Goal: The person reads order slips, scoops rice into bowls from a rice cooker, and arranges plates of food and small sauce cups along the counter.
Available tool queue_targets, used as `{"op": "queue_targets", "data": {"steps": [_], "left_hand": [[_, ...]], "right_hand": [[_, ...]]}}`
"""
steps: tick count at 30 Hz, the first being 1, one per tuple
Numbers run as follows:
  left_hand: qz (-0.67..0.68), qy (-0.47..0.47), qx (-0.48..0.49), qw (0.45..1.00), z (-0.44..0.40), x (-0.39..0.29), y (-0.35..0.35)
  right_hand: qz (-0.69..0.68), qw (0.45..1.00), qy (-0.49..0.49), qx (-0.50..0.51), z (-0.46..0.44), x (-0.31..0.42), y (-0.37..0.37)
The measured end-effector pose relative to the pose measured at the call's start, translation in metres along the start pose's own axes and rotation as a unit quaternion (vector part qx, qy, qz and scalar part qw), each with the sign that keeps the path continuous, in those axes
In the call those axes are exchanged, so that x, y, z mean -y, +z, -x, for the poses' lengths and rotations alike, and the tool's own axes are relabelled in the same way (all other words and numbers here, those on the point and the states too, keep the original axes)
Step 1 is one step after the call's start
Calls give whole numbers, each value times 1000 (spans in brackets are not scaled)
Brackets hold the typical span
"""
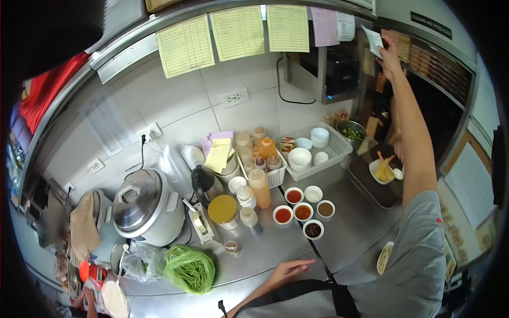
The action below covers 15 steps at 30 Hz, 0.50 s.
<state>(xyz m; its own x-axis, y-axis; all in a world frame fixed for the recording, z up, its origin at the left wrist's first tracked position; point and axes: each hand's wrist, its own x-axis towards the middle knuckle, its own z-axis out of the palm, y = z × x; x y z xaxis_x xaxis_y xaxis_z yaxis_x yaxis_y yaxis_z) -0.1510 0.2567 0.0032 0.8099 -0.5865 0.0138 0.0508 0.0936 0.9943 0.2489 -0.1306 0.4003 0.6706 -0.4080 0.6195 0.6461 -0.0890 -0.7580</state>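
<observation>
My right hand [391, 59] is raised high at the right, fingers closed on a white paper slip [374, 41] by the order rail. Low in front of my body, my left hand [289, 270] has its fingers stretched out and holds nothing. Just beyond it, several small white sauce cups stand on the steel counter [254, 267], one with a dark sauce [313, 229] and one with a red sauce [283, 214]. Below my raised forearm is a dark tray [366, 177] bearing a white bowl of fried food [383, 170]; another person's hand [397, 148] is beside it.
Yellow order sheets [236, 33] hang from the rail. A rice cooker [143, 206], squeeze bottles [260, 188] and a green bag of green beans [191, 268] stand on the left. A rack of white bowls [323, 167] stands behind the sauces. Another person's hands [86, 299] show at lower left.
</observation>
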Motion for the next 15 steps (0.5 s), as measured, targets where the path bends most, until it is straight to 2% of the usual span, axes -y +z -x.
{"op": "queue_targets", "data": {"steps": [1,4,7,9,11,12,15], "left_hand": [[48,30,-60,997,7,6,-4],[179,-49,-203,962,37,7,-2],[169,-105,-298,934,56,19,12],[193,-117,-340,913,58,21,26],[199,-141,-361,900,58,18,30],[176,-130,-365,905,58,18,29],[136,-97,-369,914,58,25,16]], "right_hand": [[-19,1000,-8,8,-19,-8,2],[6,998,-38,50,-57,-15,12],[14,994,-93,63,-104,-25,20],[16,994,-80,75,-195,-71,-1],[48,985,-159,37,-176,-62,7],[119,968,-220,-12,-166,-66,4],[44,938,-340,-55,-52,-64,24]]}}
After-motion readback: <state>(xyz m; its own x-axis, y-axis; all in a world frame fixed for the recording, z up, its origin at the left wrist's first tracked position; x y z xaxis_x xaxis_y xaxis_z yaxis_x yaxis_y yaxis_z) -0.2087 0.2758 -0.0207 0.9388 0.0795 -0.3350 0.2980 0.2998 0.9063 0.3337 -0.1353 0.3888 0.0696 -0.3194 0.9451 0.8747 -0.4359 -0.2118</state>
